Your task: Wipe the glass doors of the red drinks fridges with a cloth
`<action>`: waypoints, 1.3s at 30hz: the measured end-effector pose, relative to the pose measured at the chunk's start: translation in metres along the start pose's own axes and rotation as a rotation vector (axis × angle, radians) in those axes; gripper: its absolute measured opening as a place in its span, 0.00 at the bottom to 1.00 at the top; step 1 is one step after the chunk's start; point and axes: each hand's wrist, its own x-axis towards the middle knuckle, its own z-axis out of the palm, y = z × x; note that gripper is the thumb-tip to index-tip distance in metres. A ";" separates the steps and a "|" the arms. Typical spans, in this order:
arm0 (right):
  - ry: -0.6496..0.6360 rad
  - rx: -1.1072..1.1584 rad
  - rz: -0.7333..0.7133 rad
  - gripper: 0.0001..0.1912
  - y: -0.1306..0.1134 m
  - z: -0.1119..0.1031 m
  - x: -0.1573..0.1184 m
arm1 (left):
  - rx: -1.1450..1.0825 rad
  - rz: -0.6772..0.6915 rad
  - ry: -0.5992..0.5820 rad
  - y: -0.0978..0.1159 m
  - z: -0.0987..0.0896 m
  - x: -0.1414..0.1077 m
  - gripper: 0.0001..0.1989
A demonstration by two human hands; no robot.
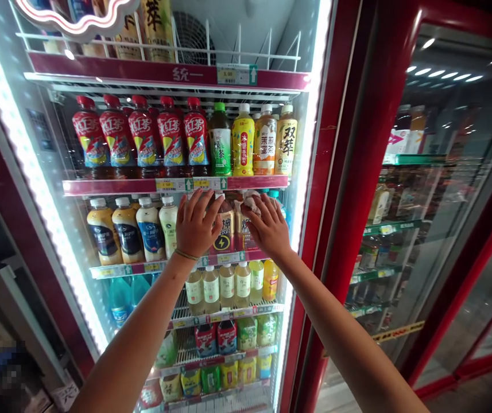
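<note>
My left hand [194, 223] lies spread over the dark bottle [224, 229] on the cooler's second shelf [120, 269] while my right hand [267, 226] cups the bottle beside it, so I judge I'm mid-facing the row, and next each bottle needs a firm, closed grip.
</note>
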 end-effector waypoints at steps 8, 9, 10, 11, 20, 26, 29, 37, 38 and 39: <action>0.085 -0.027 0.059 0.28 -0.023 0.008 0.004 | -0.037 -0.084 0.020 -0.003 0.002 -0.004 0.22; 0.074 -0.026 0.007 0.28 -0.026 0.010 0.006 | -0.033 -0.076 0.035 -0.003 0.002 -0.004 0.22; 0.083 -0.025 -0.029 0.28 -0.029 0.011 0.009 | -0.026 -0.067 0.052 -0.003 0.002 -0.004 0.22; 0.114 -0.025 -0.039 0.29 -0.030 0.011 0.013 | -0.020 -0.062 0.069 -0.004 0.002 -0.004 0.22; 0.175 0.009 -0.095 0.33 -0.033 0.011 0.013 | -0.039 -0.127 0.106 -0.003 0.001 -0.004 0.20; 0.235 0.022 -0.019 0.27 -0.035 0.008 0.031 | -0.055 -0.154 0.074 -0.004 0.001 -0.005 0.20; 0.158 0.030 -0.140 0.28 -0.031 0.010 0.019 | -0.061 -0.134 0.097 -0.005 0.002 -0.006 0.20; 0.177 0.045 0.007 0.30 -0.038 0.016 0.025 | -0.060 -0.132 0.106 -0.004 0.003 -0.006 0.20; 0.150 0.051 -0.044 0.30 -0.039 0.016 0.023 | -0.053 -0.122 0.119 -0.004 0.003 -0.006 0.20; 0.135 0.053 -0.087 0.30 -0.038 0.016 0.021 | -0.048 -0.116 0.125 -0.004 0.003 -0.007 0.20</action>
